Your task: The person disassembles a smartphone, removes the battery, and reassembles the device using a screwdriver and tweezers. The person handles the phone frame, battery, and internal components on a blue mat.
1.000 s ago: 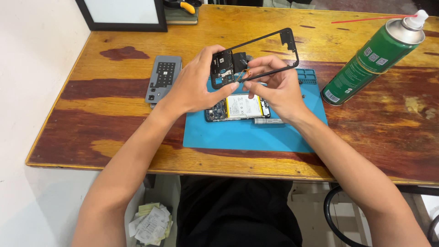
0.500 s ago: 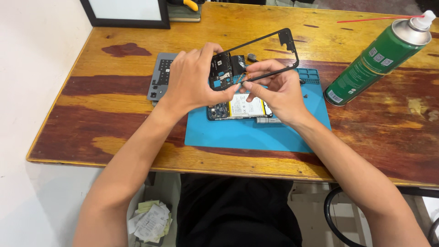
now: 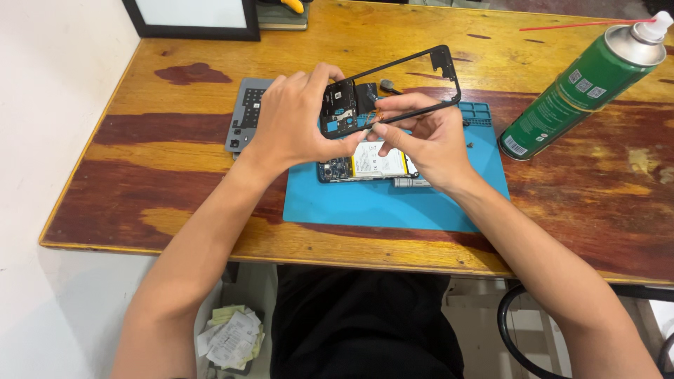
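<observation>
Already, the black plastic phone mid-frame (image 3: 393, 88) is separated and held above the blue silicone work mat (image 3: 393, 200): gripped by the left hand (image 3: 298, 123), pinched by the right hand (image 3: 425, 140). The opened phone body with white battery (image 3: 368, 163) lies on the mat; reassembly remains outstanding.

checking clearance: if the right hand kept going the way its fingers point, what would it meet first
The right hand points left, so probably the left hand gripping the black phone frame; depth is unclear.

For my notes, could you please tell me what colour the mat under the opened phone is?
The mat is blue, seen best in the head view.
</observation>
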